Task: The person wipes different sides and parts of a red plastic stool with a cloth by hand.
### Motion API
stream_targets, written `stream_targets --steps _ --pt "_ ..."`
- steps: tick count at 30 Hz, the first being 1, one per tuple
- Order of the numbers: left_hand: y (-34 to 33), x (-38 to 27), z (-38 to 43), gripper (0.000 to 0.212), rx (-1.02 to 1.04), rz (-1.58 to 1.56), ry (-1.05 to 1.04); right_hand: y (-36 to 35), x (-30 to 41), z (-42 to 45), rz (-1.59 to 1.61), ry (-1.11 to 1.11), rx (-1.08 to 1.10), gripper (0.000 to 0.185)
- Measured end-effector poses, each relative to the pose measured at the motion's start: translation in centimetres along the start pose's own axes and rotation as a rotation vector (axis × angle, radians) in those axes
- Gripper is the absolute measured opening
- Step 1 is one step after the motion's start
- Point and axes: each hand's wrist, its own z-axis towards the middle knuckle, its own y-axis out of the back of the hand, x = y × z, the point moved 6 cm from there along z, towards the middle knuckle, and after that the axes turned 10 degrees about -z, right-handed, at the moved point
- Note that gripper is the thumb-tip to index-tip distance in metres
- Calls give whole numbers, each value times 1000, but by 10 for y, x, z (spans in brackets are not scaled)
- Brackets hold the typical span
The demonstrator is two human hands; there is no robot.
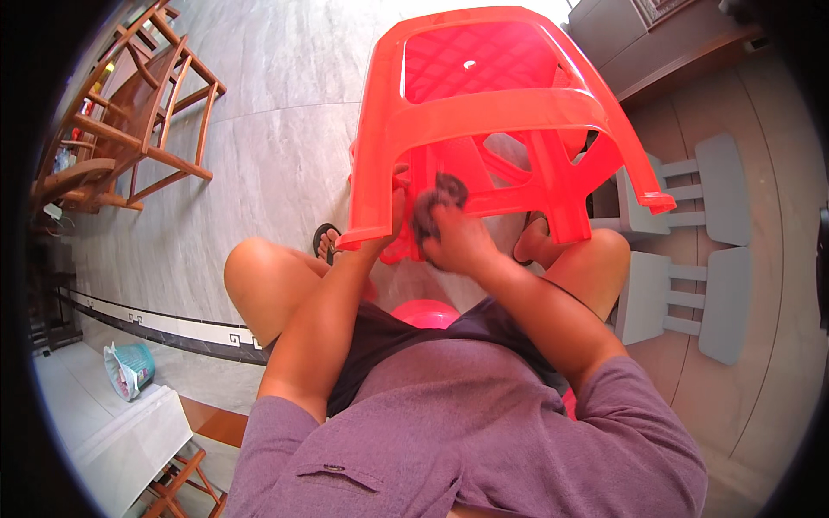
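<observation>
A red plastic chair with a lattice-patterned panel lies tipped over between my knees, its parts reaching up and away from me. My right hand is closed around a dark cloth and presses it near a red leg inside the frame; hand and cloth are blurred. My left hand is partly hidden behind the chair's left front part and touches the red plastic there. Its fingers show only in part, so its grip is unclear.
Two light grey chairs stand at the right beside a cabinet. Wooden furniture is at the upper left. A teal bin with a liner stands near a white tabletop at the lower left. Pink plastic shows beneath me.
</observation>
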Motion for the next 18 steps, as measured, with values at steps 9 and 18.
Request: stream_targets --steps 9,18 --pt "-3 -11 1 38 -33 -2 127 92 -25 27 283 -100 26 39" --pt "-8 -18 6 35 20 -135 345 60 -37 153 95 170 -578 36"
